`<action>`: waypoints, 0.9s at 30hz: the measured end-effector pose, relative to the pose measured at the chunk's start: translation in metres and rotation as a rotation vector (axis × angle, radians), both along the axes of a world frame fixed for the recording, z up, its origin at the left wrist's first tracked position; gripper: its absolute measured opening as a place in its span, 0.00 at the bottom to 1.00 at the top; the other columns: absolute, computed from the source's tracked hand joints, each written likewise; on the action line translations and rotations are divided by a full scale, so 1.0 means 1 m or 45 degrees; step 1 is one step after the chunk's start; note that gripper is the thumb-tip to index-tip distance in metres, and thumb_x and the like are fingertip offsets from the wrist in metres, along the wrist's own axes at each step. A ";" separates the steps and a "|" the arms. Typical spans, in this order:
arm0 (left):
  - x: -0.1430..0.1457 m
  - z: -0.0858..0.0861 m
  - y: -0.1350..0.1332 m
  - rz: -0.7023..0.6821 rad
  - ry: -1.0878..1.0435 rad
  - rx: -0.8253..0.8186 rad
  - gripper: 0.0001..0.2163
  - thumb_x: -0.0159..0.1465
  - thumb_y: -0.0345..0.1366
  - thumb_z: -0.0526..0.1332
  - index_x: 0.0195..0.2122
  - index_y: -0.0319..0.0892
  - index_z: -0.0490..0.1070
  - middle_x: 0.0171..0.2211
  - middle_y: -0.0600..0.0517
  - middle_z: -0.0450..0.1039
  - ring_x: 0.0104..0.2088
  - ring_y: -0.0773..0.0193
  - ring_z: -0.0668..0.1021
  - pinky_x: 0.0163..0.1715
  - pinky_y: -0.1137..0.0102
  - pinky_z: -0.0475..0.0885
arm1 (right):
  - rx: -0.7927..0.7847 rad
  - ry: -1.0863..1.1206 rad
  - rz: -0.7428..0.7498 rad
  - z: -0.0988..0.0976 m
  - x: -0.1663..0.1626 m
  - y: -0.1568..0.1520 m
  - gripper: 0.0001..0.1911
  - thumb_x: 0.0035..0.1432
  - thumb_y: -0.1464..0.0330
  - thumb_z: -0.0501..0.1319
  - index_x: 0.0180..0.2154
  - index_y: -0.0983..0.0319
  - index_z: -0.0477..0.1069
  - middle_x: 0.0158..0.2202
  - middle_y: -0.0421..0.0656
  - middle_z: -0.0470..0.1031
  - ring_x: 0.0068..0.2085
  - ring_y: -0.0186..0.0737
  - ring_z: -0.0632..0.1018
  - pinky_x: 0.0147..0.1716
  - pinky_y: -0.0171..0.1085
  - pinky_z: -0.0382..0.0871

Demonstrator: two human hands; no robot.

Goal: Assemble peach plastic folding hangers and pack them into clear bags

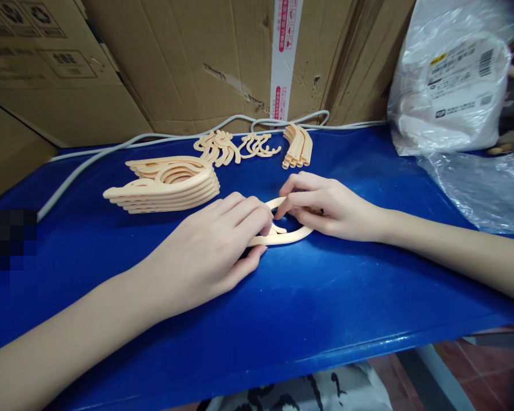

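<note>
Just above the blue surface, a curved beige plastic hanger [285,238] spans the gap between my two hands. My left hand [214,245] is closed on its left end, thumb below and fingers over the top. At the other end, my right hand [338,208] grips it with bent fingers that cover much of that side. A small curved beige piece shows inside the loop, partly hidden by my left fingers. Left of the hands lies a neat stack of beige folded hangers [167,191]. Behind are several loose beige hooks [259,145] and a bundle of curved hanger arms [298,147].
A grey-white cable [141,137] runs along the back of the blue table [325,319]. Behind it stands a large cardboard box [223,68], with another box [47,68] at left. A clear plastic bag [449,85] with labels sits at the back right.
</note>
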State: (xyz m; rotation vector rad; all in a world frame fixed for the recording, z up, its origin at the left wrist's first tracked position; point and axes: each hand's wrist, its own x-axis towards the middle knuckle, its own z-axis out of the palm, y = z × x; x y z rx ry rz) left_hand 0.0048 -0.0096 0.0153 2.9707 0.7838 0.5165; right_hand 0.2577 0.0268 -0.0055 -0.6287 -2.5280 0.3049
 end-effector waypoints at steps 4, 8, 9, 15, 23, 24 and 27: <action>0.000 -0.002 -0.001 -0.070 0.009 -0.001 0.07 0.73 0.29 0.53 0.46 0.39 0.69 0.48 0.48 0.75 0.49 0.55 0.74 0.47 0.61 0.70 | -0.023 0.016 0.016 0.001 -0.001 -0.001 0.13 0.67 0.76 0.54 0.42 0.61 0.77 0.42 0.45 0.73 0.43 0.39 0.76 0.43 0.39 0.70; 0.000 -0.004 -0.003 -0.131 0.014 -0.031 0.09 0.72 0.28 0.53 0.49 0.39 0.70 0.48 0.48 0.76 0.50 0.55 0.74 0.51 0.60 0.69 | -0.074 0.033 0.035 0.002 -0.003 -0.004 0.09 0.68 0.75 0.53 0.40 0.61 0.71 0.41 0.45 0.73 0.42 0.39 0.75 0.41 0.38 0.70; 0.000 -0.004 -0.004 -0.144 0.018 -0.037 0.09 0.72 0.28 0.53 0.48 0.39 0.70 0.46 0.48 0.76 0.49 0.55 0.74 0.51 0.59 0.69 | -0.091 0.038 0.026 0.003 -0.003 -0.005 0.07 0.68 0.74 0.54 0.40 0.60 0.69 0.40 0.45 0.74 0.41 0.39 0.75 0.40 0.38 0.70; 0.007 -0.003 -0.015 -0.225 0.013 -0.131 0.10 0.70 0.27 0.54 0.47 0.39 0.73 0.46 0.48 0.77 0.48 0.55 0.74 0.50 0.59 0.69 | -0.158 0.039 0.082 0.005 -0.005 -0.007 0.16 0.72 0.61 0.56 0.55 0.63 0.67 0.51 0.50 0.77 0.51 0.43 0.77 0.50 0.42 0.70; 0.009 -0.003 -0.029 -0.284 0.005 -0.264 0.12 0.69 0.26 0.55 0.50 0.40 0.73 0.48 0.47 0.78 0.48 0.55 0.74 0.51 0.60 0.68 | -0.141 -0.077 0.135 0.005 -0.008 -0.003 0.20 0.76 0.63 0.49 0.62 0.63 0.65 0.61 0.50 0.73 0.60 0.44 0.72 0.58 0.46 0.64; 0.009 -0.003 -0.028 -0.287 -0.005 -0.282 0.13 0.68 0.26 0.55 0.51 0.40 0.73 0.48 0.47 0.77 0.49 0.55 0.74 0.51 0.60 0.68 | -0.097 -0.053 0.076 0.004 -0.008 -0.002 0.19 0.74 0.62 0.51 0.60 0.63 0.67 0.56 0.50 0.77 0.55 0.45 0.75 0.53 0.46 0.66; 0.007 -0.003 -0.024 -0.302 -0.065 -0.374 0.14 0.67 0.25 0.55 0.51 0.41 0.73 0.48 0.48 0.76 0.48 0.57 0.73 0.52 0.61 0.67 | 0.067 -0.040 -0.137 0.001 -0.007 -0.001 0.16 0.70 0.61 0.59 0.52 0.63 0.73 0.43 0.48 0.78 0.44 0.46 0.76 0.45 0.45 0.66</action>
